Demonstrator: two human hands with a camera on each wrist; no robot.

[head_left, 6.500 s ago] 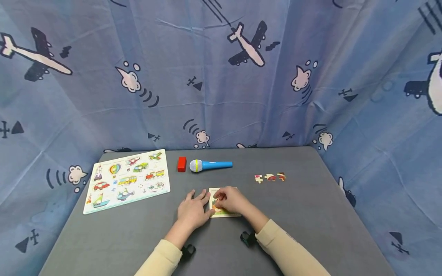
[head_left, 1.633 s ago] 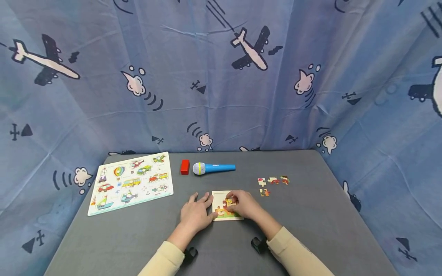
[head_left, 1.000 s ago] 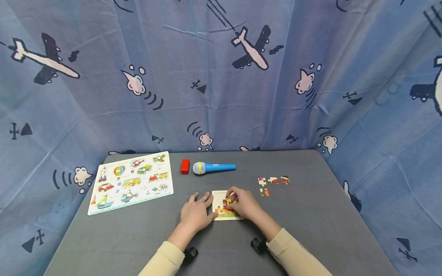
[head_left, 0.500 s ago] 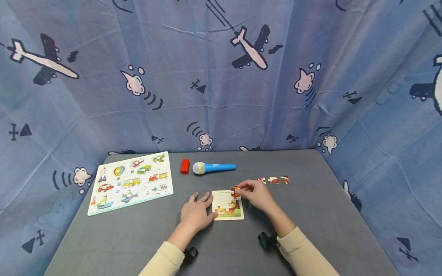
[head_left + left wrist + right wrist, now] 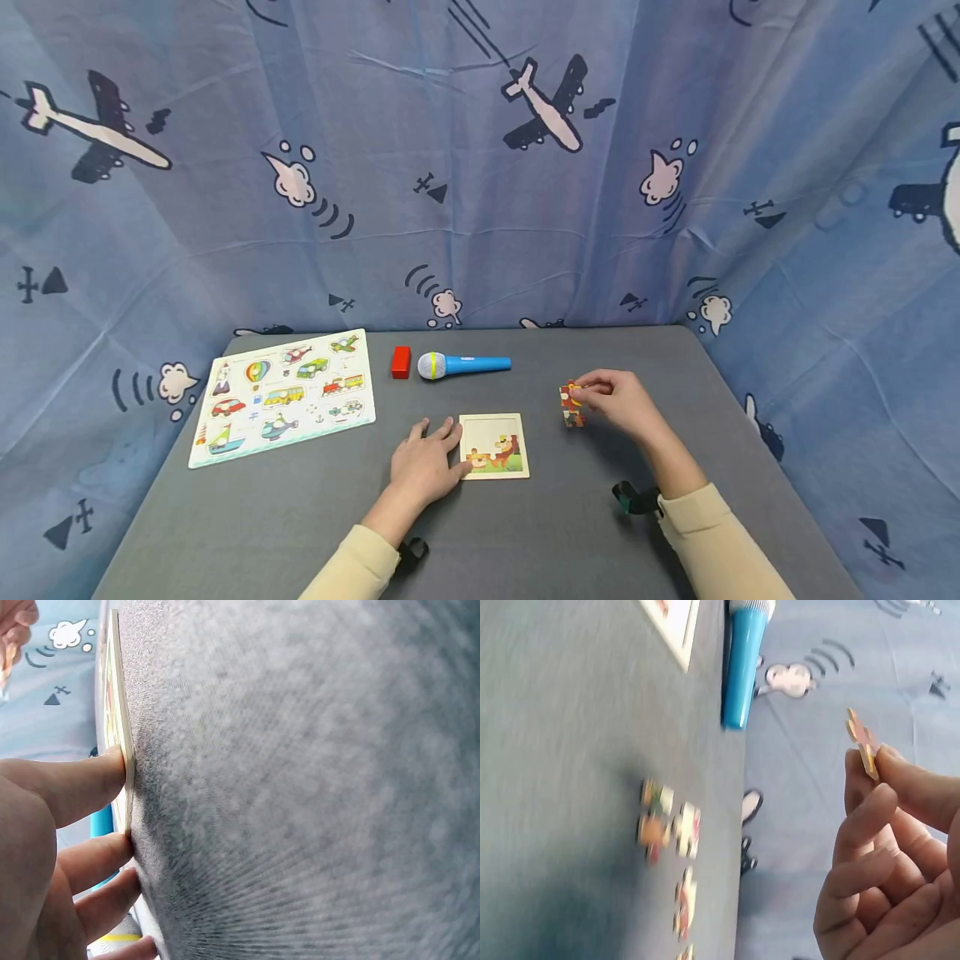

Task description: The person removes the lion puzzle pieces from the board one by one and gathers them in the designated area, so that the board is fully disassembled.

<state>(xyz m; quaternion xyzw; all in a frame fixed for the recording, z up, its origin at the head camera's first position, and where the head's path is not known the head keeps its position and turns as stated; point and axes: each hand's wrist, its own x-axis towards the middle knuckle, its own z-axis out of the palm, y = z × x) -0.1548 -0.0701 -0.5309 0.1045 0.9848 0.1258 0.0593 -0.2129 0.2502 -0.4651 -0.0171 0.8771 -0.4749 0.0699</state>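
Note:
A small square jigsaw tray lies on the table, with an animal picture filling its lower and right part. My left hand is spread flat at its left side; in the left wrist view the thumb and a finger touch the tray's edge. Away to the right, my right hand pinches a red and yellow jigsaw piece between thumb and fingertips, raised above the table. Beneath it lies a loose piece; the right wrist view shows others, such as a pale one. My right hand hides some in the head view.
A blue toy microphone and a red block lie behind the tray. To the left is a large white vehicle picture board. A patterned blue curtain rises behind the grey table.
My right hand has lifted a piece out of the tray and carried it right, over the loose pieces. Earlier, another piece came to lie there. My left hand has stayed beside the tray.

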